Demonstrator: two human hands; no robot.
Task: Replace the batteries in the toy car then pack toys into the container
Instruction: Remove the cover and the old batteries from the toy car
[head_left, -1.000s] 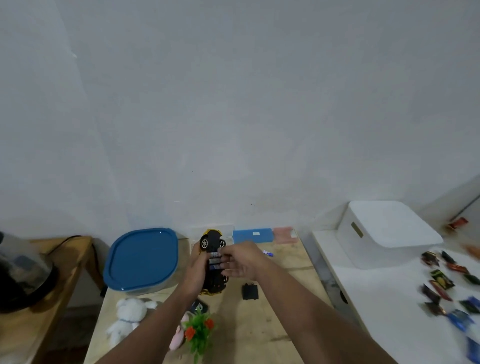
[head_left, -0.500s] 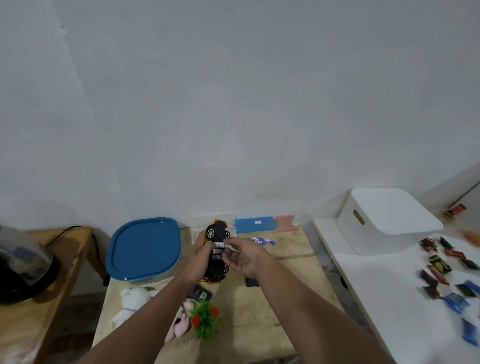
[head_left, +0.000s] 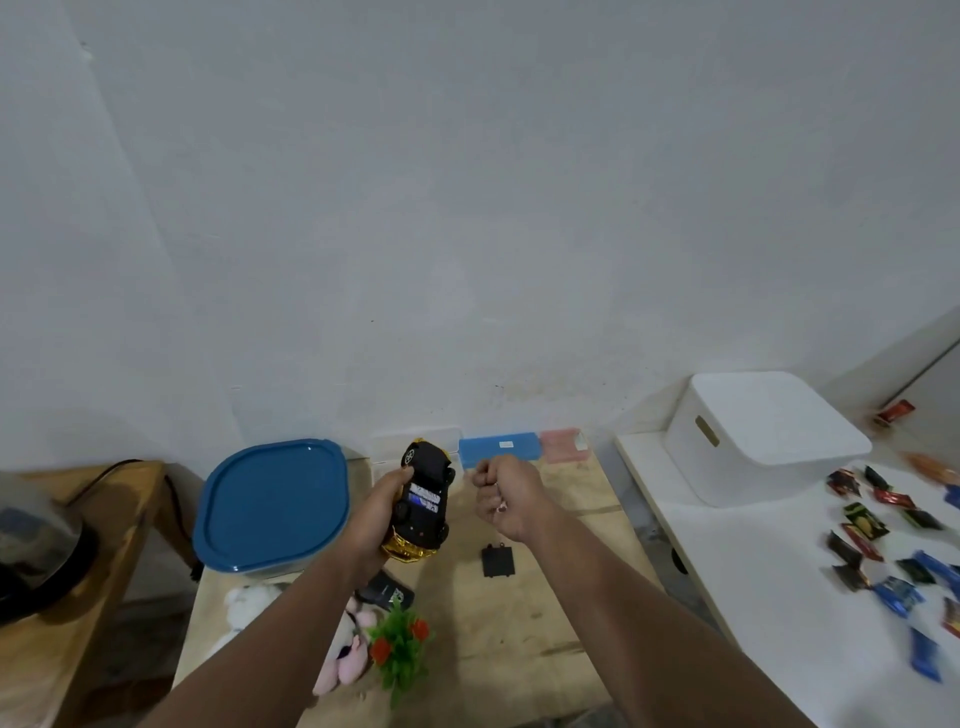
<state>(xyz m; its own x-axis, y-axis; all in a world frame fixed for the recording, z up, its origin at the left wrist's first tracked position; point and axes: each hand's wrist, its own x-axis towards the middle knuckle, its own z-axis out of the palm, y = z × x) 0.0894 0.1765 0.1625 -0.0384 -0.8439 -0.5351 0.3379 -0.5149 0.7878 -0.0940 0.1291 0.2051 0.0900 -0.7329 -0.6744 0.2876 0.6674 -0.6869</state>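
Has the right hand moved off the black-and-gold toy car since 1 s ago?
Yes. The right hand has pulled away rightward from the black-and-gold toy car, now fisted in front of the blue rectangular case by the wall.

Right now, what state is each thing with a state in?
Toy car: upside down, battery bay open, batteries showing, held in left hand.
Right hand: closed in a fist, apart from car.
Battery cover: off, flat on table.
Blue-lidded container: closed.
White box: lid on.
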